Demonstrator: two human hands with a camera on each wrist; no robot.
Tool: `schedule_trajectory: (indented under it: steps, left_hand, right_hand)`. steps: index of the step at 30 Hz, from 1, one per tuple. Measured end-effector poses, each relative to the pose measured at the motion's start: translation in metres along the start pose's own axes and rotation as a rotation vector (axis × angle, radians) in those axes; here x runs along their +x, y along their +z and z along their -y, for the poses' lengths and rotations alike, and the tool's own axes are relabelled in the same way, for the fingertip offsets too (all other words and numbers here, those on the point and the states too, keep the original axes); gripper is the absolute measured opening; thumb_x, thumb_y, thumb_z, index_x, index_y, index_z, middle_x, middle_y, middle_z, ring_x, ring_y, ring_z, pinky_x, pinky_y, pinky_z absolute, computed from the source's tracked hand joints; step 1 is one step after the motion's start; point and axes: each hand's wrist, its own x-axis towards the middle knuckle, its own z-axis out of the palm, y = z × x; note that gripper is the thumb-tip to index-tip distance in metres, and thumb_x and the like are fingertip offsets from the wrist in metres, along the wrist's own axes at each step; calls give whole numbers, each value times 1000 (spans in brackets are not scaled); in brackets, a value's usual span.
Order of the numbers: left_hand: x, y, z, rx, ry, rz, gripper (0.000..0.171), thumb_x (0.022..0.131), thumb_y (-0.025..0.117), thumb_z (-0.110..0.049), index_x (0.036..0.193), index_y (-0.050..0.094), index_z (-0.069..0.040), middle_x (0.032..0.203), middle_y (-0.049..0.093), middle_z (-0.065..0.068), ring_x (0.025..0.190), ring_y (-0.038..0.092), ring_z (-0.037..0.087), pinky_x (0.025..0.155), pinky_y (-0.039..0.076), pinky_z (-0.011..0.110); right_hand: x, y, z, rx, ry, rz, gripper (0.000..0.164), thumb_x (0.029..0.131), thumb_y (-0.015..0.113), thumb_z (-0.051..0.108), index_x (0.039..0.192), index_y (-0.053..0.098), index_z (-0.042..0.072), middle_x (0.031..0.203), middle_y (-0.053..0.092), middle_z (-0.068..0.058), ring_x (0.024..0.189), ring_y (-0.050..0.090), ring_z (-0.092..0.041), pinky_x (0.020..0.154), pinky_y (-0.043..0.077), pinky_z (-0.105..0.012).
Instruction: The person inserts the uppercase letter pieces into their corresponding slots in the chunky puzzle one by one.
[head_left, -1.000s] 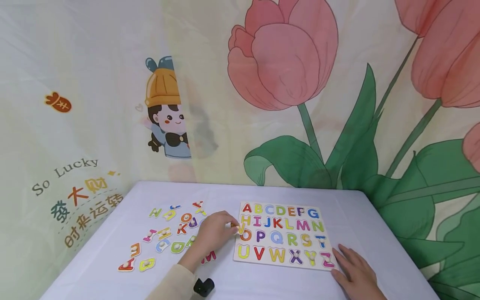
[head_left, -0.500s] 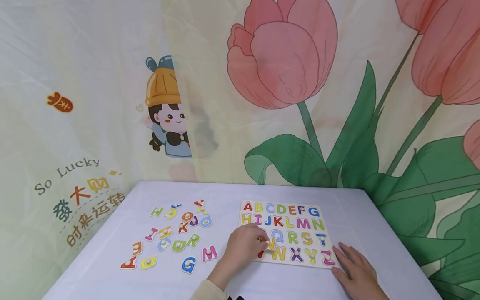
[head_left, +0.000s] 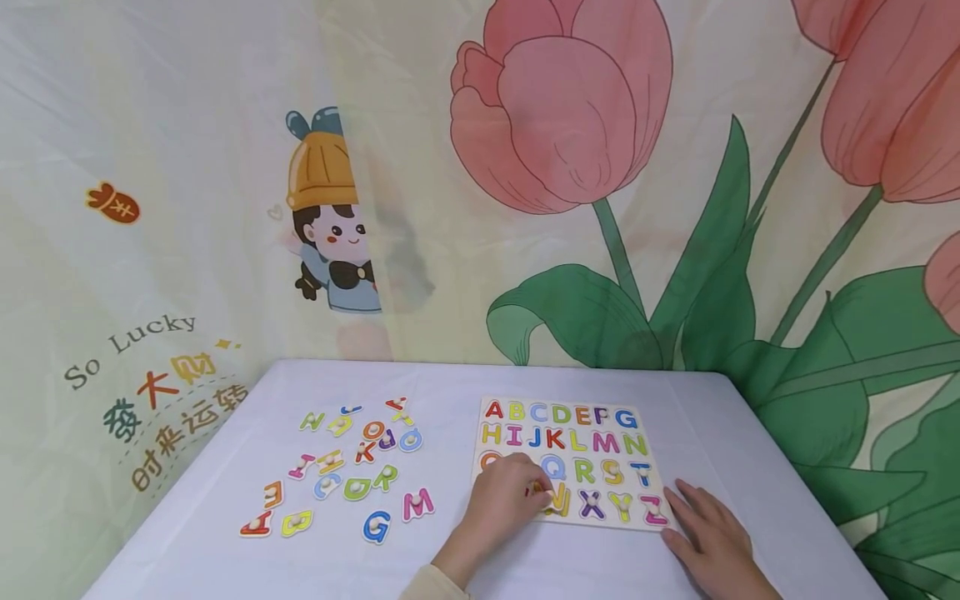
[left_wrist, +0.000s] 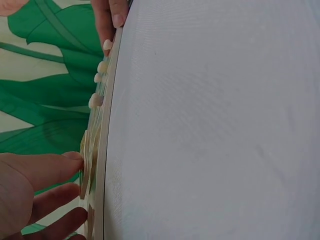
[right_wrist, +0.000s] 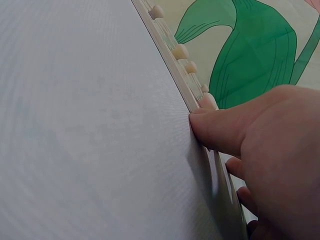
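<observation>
Over the bottom row of the alphabet puzzle board (head_left: 525, 425), my left hand (head_left: 506, 496) pinches a yellow letter W puzzle piece (head_left: 557, 498). The piece overlaps the W spot; in the left wrist view, the piece (left_wrist: 85, 167) stands close over the board by my thumb (left_wrist: 55, 167). The left hand hides part of the O, P, U and V spots. My right hand (head_left: 708, 533) rests at the board's lower right corner, its thumb (right_wrist: 215, 131) against the front edge and its fingers along the right side. Knobbed pieces X (head_left: 592, 504), Y (head_left: 622, 507) and Z (head_left: 655, 510) sit beside the W spot.
Several loose knobbed letter pieces lie on the white table left of the board, among them a blue G (head_left: 377, 527), a pink M (head_left: 417, 504) and a red A (head_left: 257, 523). Behind the table hangs a printed tulip curtain (head_left: 420, 167).
My left hand has carried the yellow W rightward from the board's left edge to its bottom row and lowered it over the W spot. The right hand stays at the corner.
</observation>
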Motion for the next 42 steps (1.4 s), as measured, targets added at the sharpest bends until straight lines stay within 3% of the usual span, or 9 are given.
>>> schedule_trajectory:
  steps: [6, 20, 33, 42]
  left_hand:
    - [0, 0, 2, -27, -15, 13, 9, 85, 89, -23, 80, 82, -28, 76, 55, -16, 68, 45, 1, 59, 37, 23]
    - [2, 4, 9, -100, -50, 36, 9, 84, 92, -28, 84, 84, -32, 85, 65, -18, 81, 53, 0, 74, 42, 26]
    - [0, 1, 4, -138, -102, 58, 11, 82, 94, -27, 82, 84, -31, 87, 62, -20, 85, 51, 0, 75, 42, 27]
    - [2, 2, 6, -144, -93, 57, 11, 81, 94, -26, 81, 84, -31, 89, 64, -21, 88, 54, 0, 78, 44, 28]
  right_hand:
    - [0, 0, 1, 7, 6, 1, 69, 103, 67, 33, 158, 44, -2, 166, 30, -28, 148, 20, -59, 106, 17, -87]
    - [3, -3, 3, -3, 44, 49, 72, 104, 65, 37, 161, 40, 0, 169, 26, -27, 150, 15, -59, 110, 13, -86]
    - [0, -3, 3, -15, 31, 40, 71, 104, 66, 35, 160, 41, 0, 168, 27, -27, 148, 18, -59, 108, 15, -86]
    - [1, -2, 2, -20, 6, 15, 69, 104, 66, 33, 158, 42, -2, 165, 30, -29, 147, 21, -60, 106, 18, -87]
